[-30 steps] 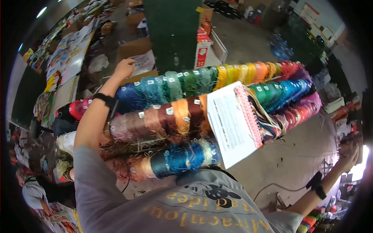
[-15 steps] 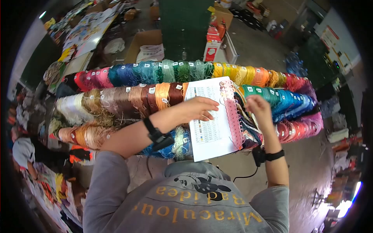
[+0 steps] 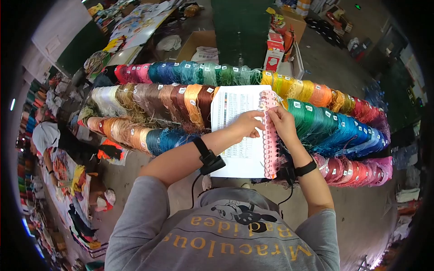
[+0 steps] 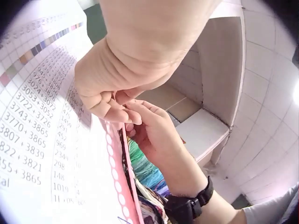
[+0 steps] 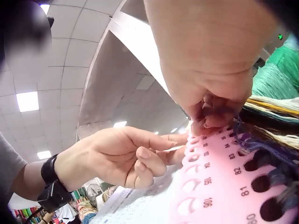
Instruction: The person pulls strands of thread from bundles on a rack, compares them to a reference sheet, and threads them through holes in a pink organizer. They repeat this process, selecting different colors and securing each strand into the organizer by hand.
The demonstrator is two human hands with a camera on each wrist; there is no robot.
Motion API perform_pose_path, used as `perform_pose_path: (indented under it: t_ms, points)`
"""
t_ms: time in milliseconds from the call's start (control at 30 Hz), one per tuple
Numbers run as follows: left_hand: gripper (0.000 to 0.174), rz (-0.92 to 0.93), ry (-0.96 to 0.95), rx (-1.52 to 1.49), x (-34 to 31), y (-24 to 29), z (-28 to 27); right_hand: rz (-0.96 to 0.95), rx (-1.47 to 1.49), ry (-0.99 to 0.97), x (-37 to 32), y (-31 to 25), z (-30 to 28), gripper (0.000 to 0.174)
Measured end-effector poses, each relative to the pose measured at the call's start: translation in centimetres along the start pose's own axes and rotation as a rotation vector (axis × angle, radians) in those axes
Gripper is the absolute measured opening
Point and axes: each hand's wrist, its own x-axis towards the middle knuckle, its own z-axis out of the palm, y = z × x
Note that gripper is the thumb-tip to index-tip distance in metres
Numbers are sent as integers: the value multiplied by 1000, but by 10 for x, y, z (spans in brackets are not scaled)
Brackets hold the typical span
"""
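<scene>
A pink strip with numbered holes [image 3: 270,151] lies along the right side of a printed white sheet [image 3: 237,165]. My left hand [image 3: 248,124] pinches at the strip's left edge near its upper end, thumb and forefinger close together. From the other side, my right hand [image 3: 282,124] has its fingertips curled in on the strip's upper part. In the right wrist view dark thread [image 5: 240,135] runs through holes beside those fingertips; whether they also hold thread cannot be told. The two hands' fingertips nearly meet in the left wrist view. Colored threads [image 4: 152,205] hang beside the strip.
Rows of labelled thread hanks [image 3: 312,113] in many colors stretch left and right under the sheet. A green pillar [image 3: 237,34], an open cardboard box [image 3: 194,43] and red-white boxes [image 3: 273,54] stand beyond. Another person [image 3: 47,135] bends over a table at the left.
From wide apart, both hands came together over the sheet, then closed in on the pink strip's upper part. The view has turned, and the sheet now lies straighter.
</scene>
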Motion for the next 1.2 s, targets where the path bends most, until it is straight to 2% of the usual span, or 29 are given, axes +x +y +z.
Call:
perform_pose_path:
  t_ms: [133, 333, 400, 433, 533, 600, 667, 800, 867, 900, 967, 1000, 1067, 1100, 1133, 1167, 1200]
  points:
    - [39, 55, 129, 65, 11, 5, 5, -54, -42, 42, -2, -4, 0, 17]
    - [31, 107, 176, 160, 17, 13, 8, -234, -208, 109, 2, 7, -1, 18]
    - [25, 118, 107, 212, 19, 16, 7, -203, -194, 79, 4, 12, -3, 18]
    - [20, 122, 131, 201, 18, 17, 9, -190, -152, 59, 6, 14, -5, 17]
    - [19, 148, 152, 300, 19, 22, 13, -167, -95, 34, 4, 10, -7, 15]
    - [19, 140, 184, 344, 16, 23, 14, -162, -78, 35, 1, 9, -7, 15]
    - [19, 123, 293, 496, 13, 26, 10, -211, -96, 6, 1, 16, -4, 15]
    - [16, 102, 370, 443, -10, 51, -12, -209, -158, -6, -3, 10, -1, 11]
    - [15, 207, 143, -155, -28, 68, -24, -206, -144, -16, -1, 9, -2, 10]
    - [15, 203, 148, -155, -39, 77, -25, -201, -132, -23, -1, 9, -2, 9]
    - [19, 303, -54, -466, -56, 93, -25, -173, -102, -36, -4, 4, -2, 9]
    - [19, 300, -53, -463, -56, 93, -26, -146, -78, -46, -5, 2, -2, 9]
    - [30, 353, -156, -509, -50, 87, -27, -179, -135, -38, -2, 7, -3, 8]
    - [40, 311, -248, -451, -36, 78, -30, -119, 58, -82, 0, 16, -3, 8]
    - [48, 289, -170, -345, -22, 62, -24, -56, 250, -128, 3, 21, -4, 8]
    - [51, 197, -126, -216, -15, 46, -17, -58, 246, -133, 2, 18, -7, 8]
    - [49, 145, -53, 11, -12, 35, -8, -24, 387, -168, -1, 12, -13, 8]
